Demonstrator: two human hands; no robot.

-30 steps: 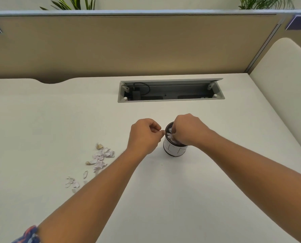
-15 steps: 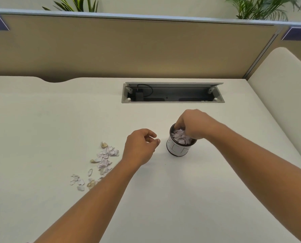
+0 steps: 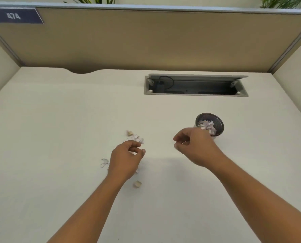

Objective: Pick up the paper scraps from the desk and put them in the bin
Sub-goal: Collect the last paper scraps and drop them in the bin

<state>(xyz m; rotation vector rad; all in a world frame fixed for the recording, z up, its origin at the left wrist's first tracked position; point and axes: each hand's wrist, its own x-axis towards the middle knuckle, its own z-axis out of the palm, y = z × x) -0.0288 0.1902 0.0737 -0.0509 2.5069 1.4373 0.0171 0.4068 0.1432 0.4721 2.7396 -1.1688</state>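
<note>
Head view. The left hand [image 3: 126, 158], fingers loosely curled and nothing visibly grasped, is held over the paper scraps [image 3: 134, 138] scattered mid-desk [image 3: 58, 137]. The right hand [image 3: 195, 148], fingers curled and seemingly empty, is seen just beside the bin [image 3: 209, 124], well short of the desk's far edge. Light scraps may be scattered by a sweeping hand, or the small bin tipped by a knock
</note>
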